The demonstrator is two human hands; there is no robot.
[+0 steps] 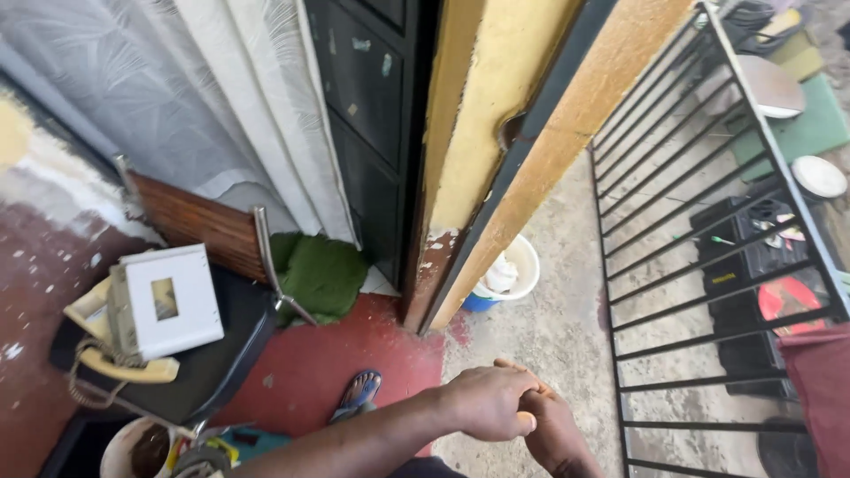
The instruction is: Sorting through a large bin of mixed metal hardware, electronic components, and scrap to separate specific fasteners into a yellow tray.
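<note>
At the bottom of the view the two hands meet over the floor. The left hand (489,400) lies on top, its fingers curled down and closed over the right hand (551,429), which sits beneath it with only its back and wrist showing. Whether anything is clasped between them cannot be told; no object shows in either hand, so the hands seem to be merely rubbed or held together, with nothing yet picked up.

Just to the left of them, a foot in a blue sandal (358,394) stands on the red painted floor (354,345). Lower left, a white tub (133,451) with dark contents sits near some tangled items. Above it a dark chair seat (232,341) carries a cream telephone (111,358) with a coiled cord and a white box (168,301) resting on it.

Further off, a green mat (320,274) is bunched at the foot of a dark door (367,115), beside a pale curtain (212,88). Past the yellow door frame (482,133), a white bucket (506,273) with a blue base stands on bare concrete, well apart from the hands. To the right, a black metal railing (708,221) runs away, with crates and round lids beyond it.
</note>
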